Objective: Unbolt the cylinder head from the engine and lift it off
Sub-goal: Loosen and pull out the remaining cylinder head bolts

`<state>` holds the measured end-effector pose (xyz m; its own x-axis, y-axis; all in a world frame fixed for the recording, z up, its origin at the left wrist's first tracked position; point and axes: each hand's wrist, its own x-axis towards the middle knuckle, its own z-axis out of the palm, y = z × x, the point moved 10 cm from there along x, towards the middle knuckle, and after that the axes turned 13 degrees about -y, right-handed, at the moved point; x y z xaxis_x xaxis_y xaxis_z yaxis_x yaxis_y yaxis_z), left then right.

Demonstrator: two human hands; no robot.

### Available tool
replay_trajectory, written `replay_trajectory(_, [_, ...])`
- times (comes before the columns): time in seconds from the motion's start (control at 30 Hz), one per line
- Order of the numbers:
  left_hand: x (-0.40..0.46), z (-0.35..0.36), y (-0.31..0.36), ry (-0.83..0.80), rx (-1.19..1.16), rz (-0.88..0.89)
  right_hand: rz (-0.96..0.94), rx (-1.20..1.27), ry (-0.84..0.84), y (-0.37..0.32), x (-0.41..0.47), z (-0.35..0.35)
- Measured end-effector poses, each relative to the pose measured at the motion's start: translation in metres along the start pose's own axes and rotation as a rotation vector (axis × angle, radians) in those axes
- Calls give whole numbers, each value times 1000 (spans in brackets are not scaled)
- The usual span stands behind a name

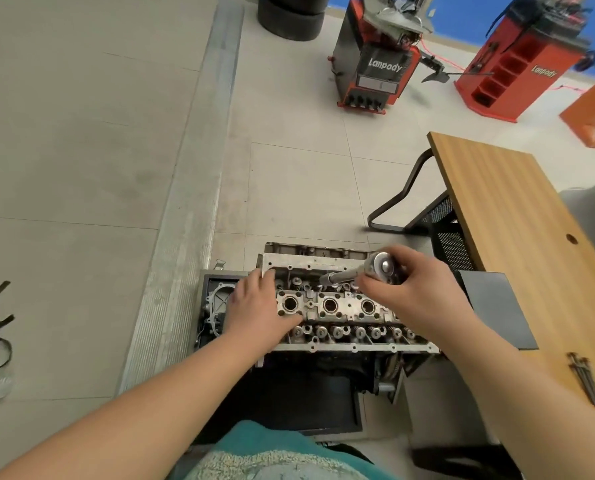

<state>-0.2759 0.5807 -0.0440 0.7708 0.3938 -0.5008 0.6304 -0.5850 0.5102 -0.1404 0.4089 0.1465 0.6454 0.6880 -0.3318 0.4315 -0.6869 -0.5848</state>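
Bare grey aluminium cylinder head sat atop engine, left hand resting flat on its left end, right hand gripping chrome ratchet wrench above its far side; off-axis socket might round a bolt.

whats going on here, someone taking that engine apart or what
A person is working on an engine sitting on the workshop floor, with the cylinder head still seated on top. The right hand grips a ratchet wrench whose shaft angles down into the far side of the head, apparently onto a bolt. The left hand rests flat on the head's left end, likely steadying it. A few long bolts lie on the wooden table to the right.
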Motion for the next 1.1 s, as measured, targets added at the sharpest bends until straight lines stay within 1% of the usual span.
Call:
replay_trajectory(0.07, [9, 24, -35, -83, -13, -74, 12, 10, -19, -3, 7, 1])
replay_trajectory(0.13, [16, 40, -54, -130, -109, -90, 29, -9, -43, -7, 14, 7])
replay_trajectory(0.3, [25, 58, -54, -223, -489, 53, 60, -63, -50, -13, 28, 15])
replay_trajectory(0.37, [23, 62, -50, -252, -552, 97, 69, -61, -50, -14, 32, 12])
replay_trajectory(0.47, [23, 62, -49, -246, -609, 115, 84, -104, -49, -15, 35, 8])
replay_trajectory(0.67, [22, 63, -48, -227, -657, 137, 115, -114, -74, -18, 45, 9])
replay_trajectory(0.8, [22, 64, -51, -234, -668, 139, 154, -235, -124, -27, 54, 14])
replay_trajectory(0.9, [23, 65, -52, -229, -677, 144, 211, -94, -233, -24, 54, 32])
replay_trajectory(0.93, [23, 65, -51, -228, -680, 151, 213, -73, -240, -25, 53, 36])
replay_trajectory(0.97, [23, 65, -49, -230, -682, 158, 207, -82, -223, -26, 53, 39])
replay_trajectory(1.03, [23, 64, -50, -209, -684, 151, 182, -147, -136, -29, 51, 42])
replay_trajectory(1.1, [18, 51, -55, -105, -679, 95, 146, -271, -41, -35, 50, 41])
